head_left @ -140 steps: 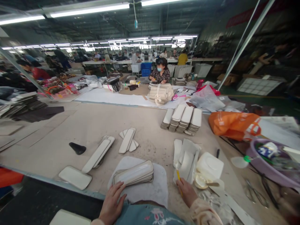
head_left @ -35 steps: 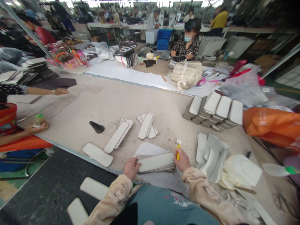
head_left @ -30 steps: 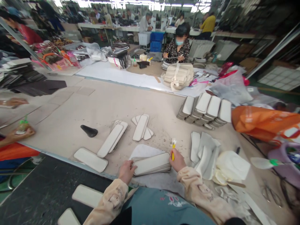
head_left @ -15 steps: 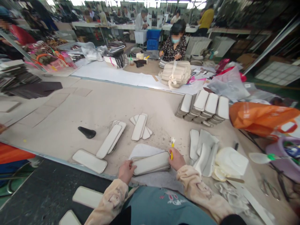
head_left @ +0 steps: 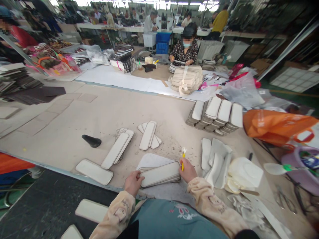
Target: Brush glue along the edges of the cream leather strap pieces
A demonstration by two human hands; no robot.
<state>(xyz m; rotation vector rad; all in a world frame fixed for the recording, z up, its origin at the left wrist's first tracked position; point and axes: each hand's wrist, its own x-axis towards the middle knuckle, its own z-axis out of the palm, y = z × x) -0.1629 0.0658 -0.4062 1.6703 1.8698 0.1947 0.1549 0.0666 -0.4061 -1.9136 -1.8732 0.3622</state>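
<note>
A fanned stack of white, dark-edged oblong panels lies in front of me on a pale sheet. At its left end my left hand is closed, thumb and fingers pinching the panel edge. My right hand is closed around a small yellow-handled brush, its whitish tip pointing up and away from me. That hand rests against the stack's right end. To the left are another fanned pile of panels and a single panel. Beyond the stack, a few panels lie crossed.
Tall panel stacks stand at the back right. On the right are grey-white offcuts, a white plastic container, scissors and an orange bag. A black object lies left. Across the table sits a person.
My hands, the brush and the stack hold almost the same position. The view has shifted very slightly. Across the table, the person's hands have moved a little with a pale strip.
</note>
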